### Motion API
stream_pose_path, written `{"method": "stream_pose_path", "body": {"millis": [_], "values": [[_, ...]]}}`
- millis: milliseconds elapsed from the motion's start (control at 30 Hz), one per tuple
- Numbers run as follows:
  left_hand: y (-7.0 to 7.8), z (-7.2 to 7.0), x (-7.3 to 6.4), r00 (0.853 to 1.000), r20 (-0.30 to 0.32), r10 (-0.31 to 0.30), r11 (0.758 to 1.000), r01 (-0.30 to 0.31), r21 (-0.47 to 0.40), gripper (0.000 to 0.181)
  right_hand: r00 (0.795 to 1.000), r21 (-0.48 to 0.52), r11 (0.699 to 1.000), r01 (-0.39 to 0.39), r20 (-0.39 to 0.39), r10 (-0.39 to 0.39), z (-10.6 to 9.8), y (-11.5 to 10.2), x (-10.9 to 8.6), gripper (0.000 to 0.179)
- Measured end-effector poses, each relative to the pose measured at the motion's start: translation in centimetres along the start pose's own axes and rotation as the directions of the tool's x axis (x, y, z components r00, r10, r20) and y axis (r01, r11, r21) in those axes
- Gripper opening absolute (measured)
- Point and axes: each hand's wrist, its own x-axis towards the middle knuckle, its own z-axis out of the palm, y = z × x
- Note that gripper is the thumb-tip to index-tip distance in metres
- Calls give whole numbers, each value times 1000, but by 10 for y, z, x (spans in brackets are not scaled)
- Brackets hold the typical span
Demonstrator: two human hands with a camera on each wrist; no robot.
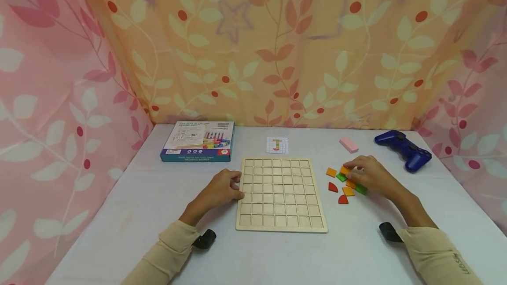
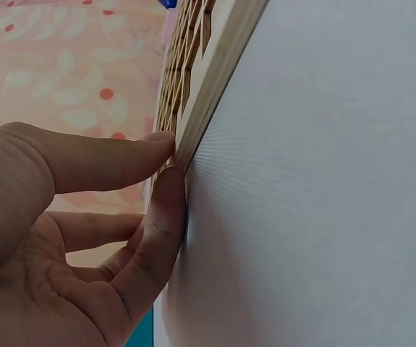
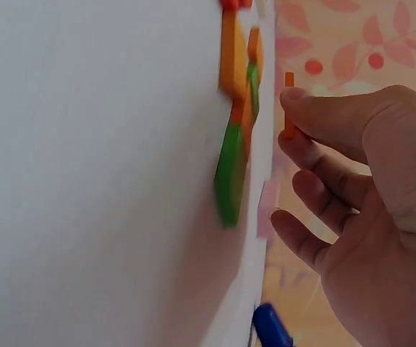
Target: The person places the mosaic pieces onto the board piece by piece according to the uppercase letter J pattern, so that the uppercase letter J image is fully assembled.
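- The right hand (image 1: 372, 175) pinches an orange tile (image 3: 289, 123) between thumb and fingertip, the other fingers bent loosely; the tile hangs on edge over the loose pieces, right of the wooden board (image 1: 279, 197).
- A light pinch near the rim seems best to me, leaving most of the tile's face free.
- Lifting straight up first would be wise, since a green tile (image 1: 361, 189) and other pieces lie close under those fingers and could be dragged.
- The left hand (image 1: 219, 190) holds the board's left edge with thumb and a finger; steady, gentle pressure there should stop the board sliding on the white table (image 1: 158, 236).
- A red tile (image 1: 343, 199) has a curved side, so its facing deserves a check against the pattern card (image 1: 277, 145) beyond the board.
- That card's pattern is too small for me to read cell by cell.
- The right hand hides part of the pile, so I can't count the pieces surely.
- From the right wrist, the held tile shows only its thin edge, and the blue game controller (image 1: 404, 149) is cut off.
- How hard the left fingers press, I can't tell.
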Motion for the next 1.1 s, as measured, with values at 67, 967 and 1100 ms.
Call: {"method": "stream_pose_path", "body": {"millis": [67,967,1100], "values": [[0,0,0,1000,5,0,1000,0,2,67,1000,13,1000,13,4,-13,4,-11,3,35],[-1,0,-1,1000,-3,-2,1000,2,-8,66,932,58,933,356,52,-359,76,-141,73,24],[-1,0,-1,1000,-3,-4,1000,4,-13,67,933,60,935,349,69,-352,85,-152,80,24]]}}
